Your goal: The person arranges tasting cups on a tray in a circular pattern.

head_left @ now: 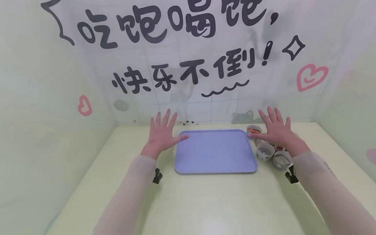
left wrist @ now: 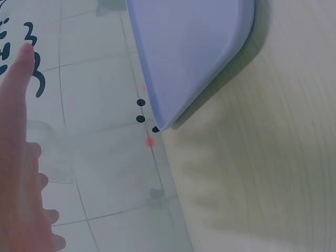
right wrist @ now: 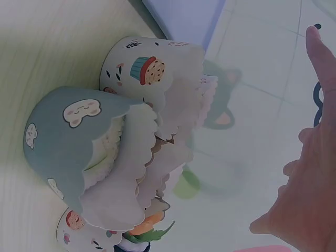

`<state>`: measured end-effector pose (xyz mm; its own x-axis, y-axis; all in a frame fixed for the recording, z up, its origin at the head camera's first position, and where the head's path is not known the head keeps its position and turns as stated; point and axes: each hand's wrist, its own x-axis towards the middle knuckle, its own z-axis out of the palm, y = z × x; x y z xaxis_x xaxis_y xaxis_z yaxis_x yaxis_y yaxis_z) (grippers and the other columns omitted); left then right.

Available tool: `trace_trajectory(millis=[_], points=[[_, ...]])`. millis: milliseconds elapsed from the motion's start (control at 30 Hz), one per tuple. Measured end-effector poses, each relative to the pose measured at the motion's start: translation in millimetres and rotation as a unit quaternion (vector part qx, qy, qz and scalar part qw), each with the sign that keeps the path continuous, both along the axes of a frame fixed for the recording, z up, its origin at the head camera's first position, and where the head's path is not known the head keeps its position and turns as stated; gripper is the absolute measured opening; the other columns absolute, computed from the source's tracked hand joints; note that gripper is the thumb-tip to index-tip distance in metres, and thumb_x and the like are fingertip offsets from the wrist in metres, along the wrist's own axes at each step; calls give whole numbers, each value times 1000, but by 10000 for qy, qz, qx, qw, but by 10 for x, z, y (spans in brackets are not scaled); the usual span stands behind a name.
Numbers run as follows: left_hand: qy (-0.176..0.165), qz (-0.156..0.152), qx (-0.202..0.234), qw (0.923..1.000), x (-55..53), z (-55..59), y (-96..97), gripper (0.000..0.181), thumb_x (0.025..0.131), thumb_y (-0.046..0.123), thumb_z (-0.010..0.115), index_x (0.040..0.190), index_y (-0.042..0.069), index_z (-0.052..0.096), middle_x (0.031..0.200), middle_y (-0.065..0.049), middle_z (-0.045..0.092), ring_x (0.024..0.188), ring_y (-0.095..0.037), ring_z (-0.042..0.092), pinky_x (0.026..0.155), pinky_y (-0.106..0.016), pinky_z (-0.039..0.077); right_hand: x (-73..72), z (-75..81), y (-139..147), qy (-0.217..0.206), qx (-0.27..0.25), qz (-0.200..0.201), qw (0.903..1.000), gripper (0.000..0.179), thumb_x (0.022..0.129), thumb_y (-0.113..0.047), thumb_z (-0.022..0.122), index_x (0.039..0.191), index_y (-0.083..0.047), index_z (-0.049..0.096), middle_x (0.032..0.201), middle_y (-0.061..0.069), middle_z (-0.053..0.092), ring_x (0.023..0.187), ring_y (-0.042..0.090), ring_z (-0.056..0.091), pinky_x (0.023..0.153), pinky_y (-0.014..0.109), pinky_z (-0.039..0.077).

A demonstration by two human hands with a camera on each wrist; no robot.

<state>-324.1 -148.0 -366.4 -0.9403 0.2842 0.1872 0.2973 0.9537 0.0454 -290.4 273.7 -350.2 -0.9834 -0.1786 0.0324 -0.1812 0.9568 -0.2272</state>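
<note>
Both hands are raised with fingers spread, and neither holds anything. My left hand [head_left: 160,135] hovers by the left edge of a lavender tray [head_left: 215,151], its thumb overlapping the tray's rim in the head view. In the left wrist view the hand [left wrist: 16,157] shows at the left edge, apart from the tray [left wrist: 194,42]. Above a cluster of paper cups at the tray's right side is my right hand [head_left: 277,130], partly covering them. The right wrist view shows a grey-blue cup with bear faces [right wrist: 58,123] and a white cup with a cupcake print [right wrist: 121,65].
Pale walls close in the table [head_left: 203,207] at the back and both sides; the back wall [head_left: 187,107] carries dark lettering and a pink heart [head_left: 311,78]. An orange item with green leaves [right wrist: 147,226] pokes out among the cups. Black clips [head_left: 157,176] hang below both wrists.
</note>
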Motion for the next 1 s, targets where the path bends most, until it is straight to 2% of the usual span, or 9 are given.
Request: trace_trajectory(millis=[200,400,567,733,867,1000], points=[[76,-36,-51,10000,2,15,7,107,82,82,46,162,21,8,170,-10,2,152,-48,7,123,-64,6,1,-5,24,5,-78,-8,10000,114,84,-70,59,161,-12,-2,164,28,-10,149,52,-12,109,81,-4],[-4,-86,111,9999,-33,89,17,109,82,81,48,162,20,4,170,-10,1,153,-46,7,124,-60,5,-19,47,67,-25,-156,-31,9999,115,84,-69,61,161,-12,-3,165,26,-11,150,50,-14,110,80,-3],[-38,-159,346,9993,-4,116,53,109,83,80,50,162,17,7,170,-11,5,153,-44,12,125,-57,10,-14,29,115,48,-240,-32,9997,114,84,-65,65,161,-10,1,166,26,-6,150,51,-10,111,79,-1],[-352,-191,433,9983,43,83,46,110,83,79,51,162,15,7,169,-13,9,153,-40,16,125,-52,17,41,-13,147,31,-199,87,9998,110,85,-64,65,160,-5,10,164,30,4,150,53,-1,113,76,6],[-616,-171,748,9951,45,101,47,108,83,76,54,161,16,11,168,-13,13,153,-37,21,121,-54,26,75,18,186,45,-253,161,9995,106,85,-58,68,158,-2,17,162,32,11,149,53,7,116,71,13],[-803,-118,1131,9903,5,161,55,106,83,75,57,161,17,15,168,-12,17,152,-35,23,117,-57,33,51,95,240,58,-377,167,9991,103,85,-53,71,158,-2,18,162,32,13,148,52,11,116,69,19]])
